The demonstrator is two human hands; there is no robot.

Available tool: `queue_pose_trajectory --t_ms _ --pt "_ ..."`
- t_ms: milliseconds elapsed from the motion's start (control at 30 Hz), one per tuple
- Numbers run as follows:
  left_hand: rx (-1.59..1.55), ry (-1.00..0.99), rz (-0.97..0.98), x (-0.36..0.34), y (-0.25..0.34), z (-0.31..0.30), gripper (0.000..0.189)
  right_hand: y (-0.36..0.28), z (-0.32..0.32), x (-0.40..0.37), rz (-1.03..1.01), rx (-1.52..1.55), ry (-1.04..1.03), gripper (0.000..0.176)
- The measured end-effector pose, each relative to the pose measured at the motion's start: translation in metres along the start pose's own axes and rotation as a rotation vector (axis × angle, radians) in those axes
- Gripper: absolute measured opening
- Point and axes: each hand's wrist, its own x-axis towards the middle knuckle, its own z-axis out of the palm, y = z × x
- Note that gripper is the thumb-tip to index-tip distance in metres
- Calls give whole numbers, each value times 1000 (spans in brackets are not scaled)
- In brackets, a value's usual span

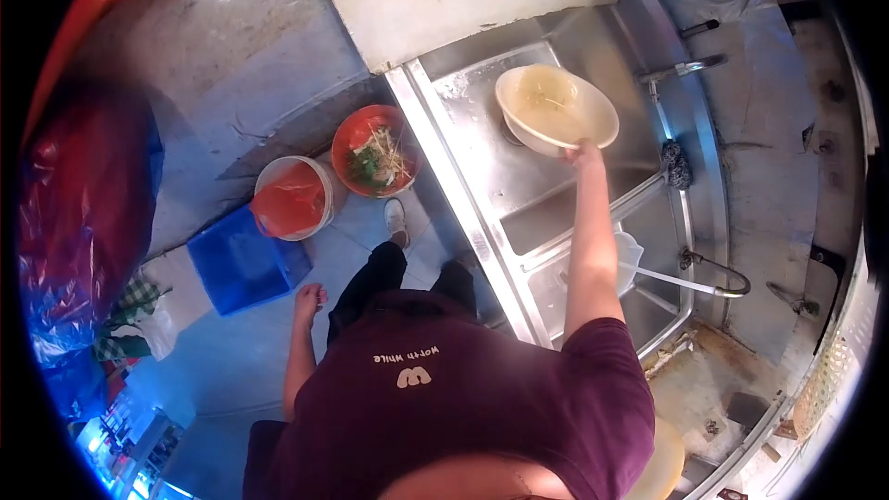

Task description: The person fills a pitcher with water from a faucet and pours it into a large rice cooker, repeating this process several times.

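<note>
My right hand (583,154) grips the near rim of a cream-coloured plastic basin (593,116). The basin is tilted over the left bay of a stainless steel sink (532,199), and a little liquid and a few thin scraps show inside it. Beside my body on the left, my left hand (311,300) is curled into a fist, with nothing visible in it. The closest thing to that fist is a blue plastic crate (243,264) on the floor.
An orange-red bin (350,159) holds vegetable scraps. Next to it stands a white bucket (319,181) with red plastic inside. Taps (685,68) line the sink's back edge; a white container (630,245) sits in the other bay. Large red bags (88,213) lie far left.
</note>
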Motion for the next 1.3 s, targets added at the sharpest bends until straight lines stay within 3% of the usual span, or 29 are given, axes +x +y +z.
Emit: queue_pose_trajectory --t_ms 67,200,300,433,500,767,867,1100,1267,1300 --pt "-17 2 -13 4 -18 5 22 -4 -14 0 -83 -110 9 28" --pt "-53 -10 -22 0 -21 8 21 -21 -30 -20 -92 -53 -141 31" --pt "-46 -30 0 8 -24 10 22 -31 -42 -54 -145 -33 -70 32" --pt "-67 -64 38 11 -16 15 22 -53 -66 -101 -337 -473 91 31" --pt "-72 -72 50 10 -11 17 22 -68 -76 -118 -372 -586 67 29" --pt "-57 -116 27 28 -18 15 23 -87 -100 -96 -341 -848 166 27" --pt "-76 -114 12 28 -21 14 23 -90 -86 -118 -367 -913 130 27" --pt "-75 -97 -19 25 -28 14 22 -74 -44 -125 -521 -1117 357 27" --pt "-109 -104 -32 29 -42 14 23 -59 -12 -120 -667 -1504 510 62" --pt "-115 -103 -35 28 -41 14 23 -55 -6 -125 -727 -1525 501 61"
